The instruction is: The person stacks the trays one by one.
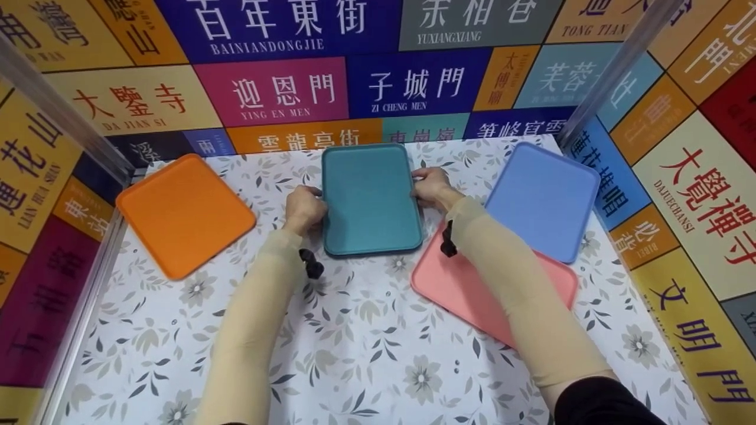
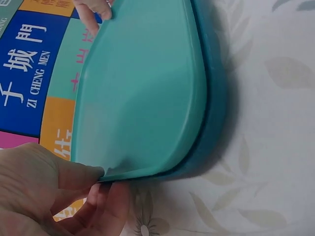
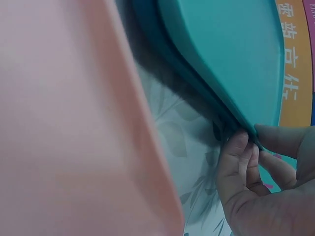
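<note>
A teal tray lies at the back middle of the table, on top of a darker blue tray whose side shows below its rim in both wrist views. My left hand pinches the teal tray's left edge, thumb on the rim and fingers under it. At the opposite edge, my right hand holds the rim between thumb and fingers, as the right wrist view shows. The two stacked trays sit close together, with a thin gap between their rims.
An orange tray lies turned at the left. To the right, a pink tray lies partly under my right forearm, against a periwinkle tray. Printed panels wall in the flower-patterned tabletop at the back and sides.
</note>
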Available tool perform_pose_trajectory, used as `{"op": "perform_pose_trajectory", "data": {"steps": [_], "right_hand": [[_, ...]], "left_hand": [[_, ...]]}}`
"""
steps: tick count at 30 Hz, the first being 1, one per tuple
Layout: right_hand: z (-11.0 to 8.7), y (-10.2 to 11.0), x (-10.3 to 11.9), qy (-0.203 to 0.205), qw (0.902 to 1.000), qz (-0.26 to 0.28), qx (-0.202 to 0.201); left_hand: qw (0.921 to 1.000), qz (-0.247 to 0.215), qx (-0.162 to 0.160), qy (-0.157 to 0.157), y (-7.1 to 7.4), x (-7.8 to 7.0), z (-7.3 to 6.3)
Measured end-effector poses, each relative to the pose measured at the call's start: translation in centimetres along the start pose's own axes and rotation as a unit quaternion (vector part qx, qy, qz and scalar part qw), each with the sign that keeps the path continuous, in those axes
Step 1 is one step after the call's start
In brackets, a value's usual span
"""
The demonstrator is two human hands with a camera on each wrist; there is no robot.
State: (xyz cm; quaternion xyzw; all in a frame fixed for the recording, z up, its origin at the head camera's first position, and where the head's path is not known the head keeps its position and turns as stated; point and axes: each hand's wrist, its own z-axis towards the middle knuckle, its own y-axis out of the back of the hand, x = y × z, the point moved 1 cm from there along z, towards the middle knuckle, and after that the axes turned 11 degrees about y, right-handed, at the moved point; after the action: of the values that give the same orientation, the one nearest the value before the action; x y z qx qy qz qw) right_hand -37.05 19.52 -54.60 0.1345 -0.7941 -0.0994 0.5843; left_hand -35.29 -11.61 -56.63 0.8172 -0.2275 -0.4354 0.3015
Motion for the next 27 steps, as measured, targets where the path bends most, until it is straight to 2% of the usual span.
{"op": "perform_pose_trajectory", "data": {"steps": [1,2,5,6,8,12,13,17,20,27], "right_hand": [[0.0,0.0,0.0,0.001,1.0000,-0.007,0.001],[-0.1,0.0,-0.1,0.001,0.9999,-0.012,0.002],[-0.2,0.1,-0.2,0.002,0.9998,-0.017,0.003],[-0.2,0.1,-0.2,0.003,0.9998,-0.019,0.003],[-0.2,0.1,-0.3,0.007,0.9997,-0.024,0.000],[-0.1,0.2,-0.3,0.014,0.9991,-0.041,-0.001],[-0.2,0.2,-0.3,0.014,0.9990,-0.043,0.000],[-0.4,0.6,0.0,0.016,0.9986,-0.048,0.014],[-0.6,1.0,0.3,0.020,0.9974,-0.064,0.026],[-1.4,2.0,0.7,0.040,0.9943,-0.073,0.067]], "left_hand": [[1.0000,0.004,-0.006,-0.002,-0.4,0.3,0.8],[1.0000,0.004,-0.007,-0.002,-0.5,0.4,1.0],[1.0000,-0.001,-0.004,-0.001,-0.4,0.2,0.3],[0.9999,0.003,-0.009,-0.004,-0.5,0.3,0.5],[1.0000,-0.006,0.003,-0.002,0.2,-0.3,-1.3],[0.9998,0.020,-0.001,-0.010,0.6,-0.9,-2.5],[0.9996,0.025,0.003,-0.009,0.8,-1.2,-3.2],[0.9980,0.062,-0.001,-0.009,1.0,-1.7,-4.0],[0.9974,0.072,0.004,-0.010,1.1,-1.8,-4.3],[0.9955,0.085,-0.014,-0.039,2.3,-1.8,-4.9]]}}
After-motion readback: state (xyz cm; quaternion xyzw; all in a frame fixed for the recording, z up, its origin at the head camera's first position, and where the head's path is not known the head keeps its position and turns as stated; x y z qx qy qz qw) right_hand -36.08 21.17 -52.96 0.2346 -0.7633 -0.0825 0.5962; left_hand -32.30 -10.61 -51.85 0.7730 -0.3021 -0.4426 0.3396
